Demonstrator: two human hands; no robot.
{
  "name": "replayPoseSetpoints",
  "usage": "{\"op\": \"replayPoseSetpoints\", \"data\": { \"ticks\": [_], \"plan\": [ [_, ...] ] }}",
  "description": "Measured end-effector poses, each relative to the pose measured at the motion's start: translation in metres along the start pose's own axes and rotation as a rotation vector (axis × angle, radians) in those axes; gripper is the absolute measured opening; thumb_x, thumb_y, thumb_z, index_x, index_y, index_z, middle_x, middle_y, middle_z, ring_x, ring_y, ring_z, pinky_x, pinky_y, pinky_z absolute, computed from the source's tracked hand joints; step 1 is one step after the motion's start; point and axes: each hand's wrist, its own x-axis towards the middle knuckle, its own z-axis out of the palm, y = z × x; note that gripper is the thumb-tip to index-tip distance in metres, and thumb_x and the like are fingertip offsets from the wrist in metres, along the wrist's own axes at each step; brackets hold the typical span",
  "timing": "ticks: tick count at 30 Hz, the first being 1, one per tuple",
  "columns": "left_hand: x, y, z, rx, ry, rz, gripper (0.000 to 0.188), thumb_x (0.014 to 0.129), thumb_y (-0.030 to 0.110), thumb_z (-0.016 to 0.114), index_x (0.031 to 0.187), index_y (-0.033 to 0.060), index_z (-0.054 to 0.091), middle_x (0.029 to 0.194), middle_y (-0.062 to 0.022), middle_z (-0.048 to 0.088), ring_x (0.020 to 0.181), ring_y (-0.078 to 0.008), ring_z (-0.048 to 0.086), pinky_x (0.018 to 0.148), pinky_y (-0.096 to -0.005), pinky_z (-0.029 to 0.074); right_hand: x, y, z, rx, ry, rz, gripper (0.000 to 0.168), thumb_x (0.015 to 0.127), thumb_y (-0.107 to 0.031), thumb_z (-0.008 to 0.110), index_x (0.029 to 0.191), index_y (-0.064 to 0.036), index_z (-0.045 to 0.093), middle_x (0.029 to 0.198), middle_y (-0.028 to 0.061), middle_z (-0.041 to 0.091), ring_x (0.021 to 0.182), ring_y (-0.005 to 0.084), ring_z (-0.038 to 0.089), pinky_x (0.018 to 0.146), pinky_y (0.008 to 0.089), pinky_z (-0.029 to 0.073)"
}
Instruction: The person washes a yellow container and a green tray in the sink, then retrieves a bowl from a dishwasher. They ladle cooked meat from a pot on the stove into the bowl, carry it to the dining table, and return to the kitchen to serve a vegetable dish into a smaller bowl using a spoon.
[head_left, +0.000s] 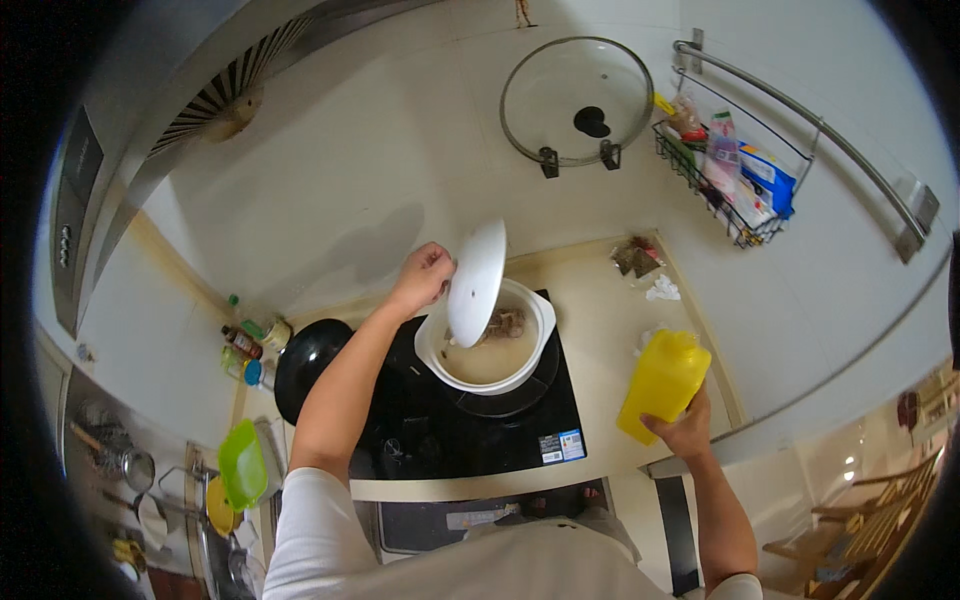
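My left hand (425, 276) grips a white pot lid (480, 281) and holds it tilted, nearly on edge, over the back of a white two-handled pot (546, 311). Cloudy liquid (487, 365) fills much of the pot, and brownish chunks of food (507, 322) rise out of it, partly hidden by the lid. The pot stands on a black glass cooktop (480, 450). To the right, my right hand (682, 427) is wrapped around the lower part of a yellow plastic bottle (664, 382), which leans over the counter.
A black wok (311, 364) sits left of the pot, beside several condiment bottles (251, 337). Small packets (636, 257) and crumpled white paper (663, 289) lie on the back right counter. A glass lid (577, 101) and a loaded wire basket (724, 176) hang on the walls.
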Motion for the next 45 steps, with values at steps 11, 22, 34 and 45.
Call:
{"op": "replayPoseSetpoints", "data": {
  "ticks": [11, 22, 34, 45],
  "plan": [
    [-0.022, 0.036, 0.04, 0.134, 0.228, 0.079, 0.021, 0.079, 0.023, 0.059, 0.085, 0.0028, 0.059, 0.068, -0.0076, 0.057, 0.056, -0.0158, 0.052, 0.054, -0.0289, 0.044, 0.059, 0.032, -0.045, -0.048, -0.16, 0.067, 0.082, 0.059, -0.01, 0.084, 0.126, -0.004, 0.037, 0.115, 0.0122, 0.055, 0.105, 0.0247, 0.058, 0.092, 0.0391, 0.047],
    [-0.017, -0.025, 0.068, 1.015, -0.051, 0.054, 0.05, 0.068, 0.036, 0.069, 0.097, -0.0038, 0.063, 0.091, -0.0236, 0.065, 0.087, -0.0372, 0.063, 0.081, -0.042, 0.049, 0.044, 0.048, -0.052, 0.11, -0.132, -0.026, 0.077, 0.06, -0.014, 0.084, 0.123, -0.002, 0.041, 0.114, 0.0118, 0.056, 0.104, 0.0228, 0.058, 0.09, 0.0377, 0.048],
    [-0.032, -0.027, 0.064, 0.988, 0.031, 0.013, 0.046, 0.074, 0.037, 0.065, 0.098, -0.0022, 0.061, 0.09, -0.0229, 0.064, 0.085, -0.0358, 0.063, 0.079, -0.0418, 0.05, 0.031, 0.023, -0.047, 0.089, -0.173, 0.017, 0.073, 0.059, -0.014, 0.084, 0.119, -0.002, 0.044, 0.105, 0.0109, 0.059, 0.099, 0.0221, 0.06, 0.086, 0.0365, 0.049],
    [-0.278, -0.053, 0.035, 0.382, 0.519, -0.1, 0.033, 0.077, 0.018, 0.07, 0.102, -0.0001, 0.057, 0.08, -0.0106, 0.059, 0.061, -0.0192, 0.058, 0.057, -0.0324, 0.047, -0.017, 0.002, 0.046, -0.013, -0.565, -0.067, 0.078, 0.055, -0.022, 0.086, 0.119, -0.002, 0.045, 0.106, 0.0122, 0.062, 0.097, 0.0223, 0.062, 0.087, 0.0366, 0.049]
  ]
}}
